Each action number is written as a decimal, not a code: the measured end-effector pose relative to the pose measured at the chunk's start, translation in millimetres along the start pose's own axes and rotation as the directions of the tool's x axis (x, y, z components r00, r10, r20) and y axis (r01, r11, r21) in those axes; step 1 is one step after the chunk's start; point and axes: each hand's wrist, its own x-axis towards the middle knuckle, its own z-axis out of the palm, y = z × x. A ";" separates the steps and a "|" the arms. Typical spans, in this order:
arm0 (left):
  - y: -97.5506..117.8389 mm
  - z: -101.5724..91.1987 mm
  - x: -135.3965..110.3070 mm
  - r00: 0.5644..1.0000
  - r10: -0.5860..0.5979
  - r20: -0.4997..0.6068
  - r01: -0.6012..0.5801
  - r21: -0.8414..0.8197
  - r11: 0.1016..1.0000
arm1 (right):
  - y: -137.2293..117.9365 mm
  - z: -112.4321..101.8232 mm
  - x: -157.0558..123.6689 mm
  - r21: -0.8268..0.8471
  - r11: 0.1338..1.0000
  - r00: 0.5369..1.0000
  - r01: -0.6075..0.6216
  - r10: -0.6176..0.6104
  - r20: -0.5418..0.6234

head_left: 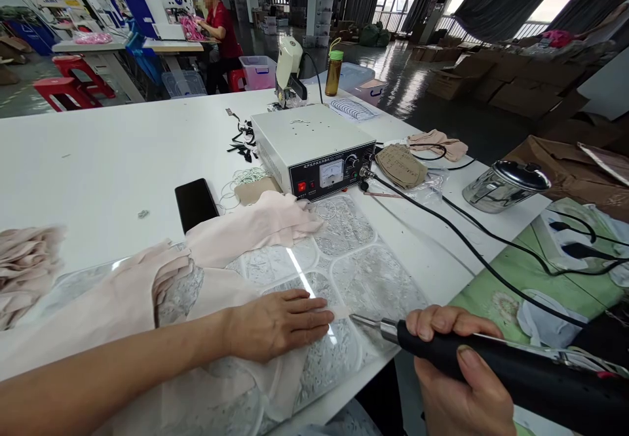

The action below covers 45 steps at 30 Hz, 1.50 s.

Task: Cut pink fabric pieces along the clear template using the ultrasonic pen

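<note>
My left hand [278, 324] lies flat with its fingers stretched out, pressing a pale pink piece of fabric [221, 285] onto a clear mat with a grey marbled pattern [363, 272]. A narrow end of the fabric shows just past my fingertips. Wrapped around a black ultrasonic handpiece [535, 364] is my right hand [466, 364], at the mat's near right edge. The handpiece's slim metal tip points left and meets or nearly meets the fabric end. Folded pale pink fabric pieces [255, 223] lie beyond my left hand, and others [98, 292] lie to the left.
A white control box with a dial [314, 147] stands behind the mat. Its black cable [472, 259] runs toward the right. Around it are a black phone [196, 203], a glass jar [504, 187] and a bottle [334, 72]. Another person [221, 29] sits at a sewing machine.
</note>
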 end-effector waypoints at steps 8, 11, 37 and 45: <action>0.2 0.6 0.6 0.999 -0.004 -0.034 0.004 0.001 1.000 | 0.7 5.3 3.0 -0.012 0.999 0.997 0.030 -0.031 -0.067; 0.9 1.0 0.1 0.999 -0.014 -0.030 0.014 -0.007 1.000 | 2.0 6.4 2.7 -0.028 0.999 0.998 0.019 -0.021 -0.057; 2.5 -1.0 3.4 0.993 0.010 -0.115 -0.008 0.018 1.000 | 5.0 21.8 -4.0 -0.001 1.000 0.998 -0.026 0.026 0.065; 2.8 -1.8 3.6 0.996 0.003 -0.090 -0.001 0.015 1.000 | 9.3 22.8 -4.5 0.012 1.000 0.993 -0.022 0.020 0.114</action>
